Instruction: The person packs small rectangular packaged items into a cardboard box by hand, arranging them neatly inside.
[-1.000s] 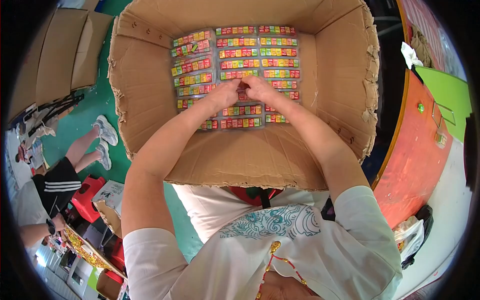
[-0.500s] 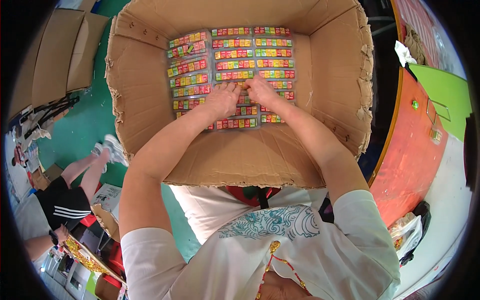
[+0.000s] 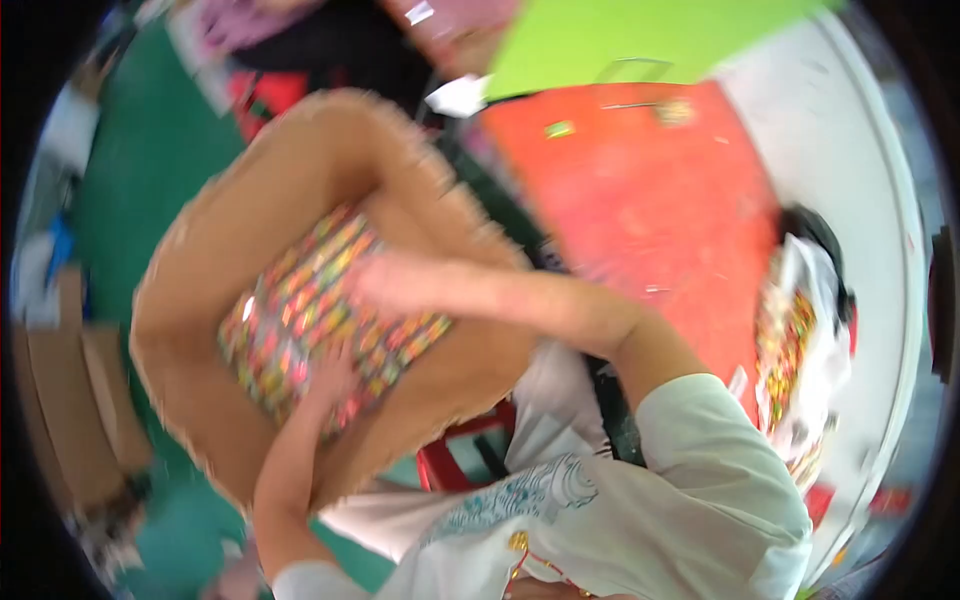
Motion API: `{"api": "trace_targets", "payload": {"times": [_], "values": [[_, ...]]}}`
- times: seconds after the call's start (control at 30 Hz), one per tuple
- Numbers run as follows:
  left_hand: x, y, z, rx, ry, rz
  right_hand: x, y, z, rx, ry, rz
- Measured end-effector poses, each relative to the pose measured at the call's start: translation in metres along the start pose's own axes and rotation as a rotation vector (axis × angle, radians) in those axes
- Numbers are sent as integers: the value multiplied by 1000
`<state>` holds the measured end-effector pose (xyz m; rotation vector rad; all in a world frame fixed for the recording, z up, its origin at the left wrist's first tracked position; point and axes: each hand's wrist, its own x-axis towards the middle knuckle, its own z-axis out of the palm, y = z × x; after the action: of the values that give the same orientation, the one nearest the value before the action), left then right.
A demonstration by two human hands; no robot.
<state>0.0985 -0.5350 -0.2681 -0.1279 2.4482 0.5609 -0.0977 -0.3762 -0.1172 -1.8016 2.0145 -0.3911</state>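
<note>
A large open cardboard box (image 3: 240, 225) with a ragged rim stands in front of me. Inside it lie rows of small packs (image 3: 300, 290) in red, yellow and green, with clear plastic glinting among them. My left hand (image 3: 333, 377) reaches in at the near side and rests over the packs. Farther in and to the right, my right hand (image 3: 388, 284) is over the packs too. Motion smears the fingers of both hands, so I cannot make out whether either holds a pack.
Right of the box is a red tabletop (image 3: 640, 210) with a small yellow-green piece (image 3: 560, 129) on it. A bright green panel (image 3: 640, 40) lies beyond. A plastic bag with colourful contents (image 3: 790, 350) sits at the right. Folded cardboard (image 3: 75, 390) stands at the left on the green floor (image 3: 125, 215).
My view has swung right, so the box now appears farther left and turned, with more red tabletop showing. My hands have moved apart over the packs.
</note>
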Motion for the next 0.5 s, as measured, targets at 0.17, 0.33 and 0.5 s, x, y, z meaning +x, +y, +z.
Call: {"api": "trace_targets", "payload": {"times": [0.17,0.33,0.5], "values": [[-9,1,-8,-92,54,60,-147,-15,-106,-38,652,81],[-7,-8,-19,-267,37,44,-292,80,-159,-481,1160,630],[-25,44,-99,-632,436,-32,-386,210,-201,-287,1453,1339]]}}
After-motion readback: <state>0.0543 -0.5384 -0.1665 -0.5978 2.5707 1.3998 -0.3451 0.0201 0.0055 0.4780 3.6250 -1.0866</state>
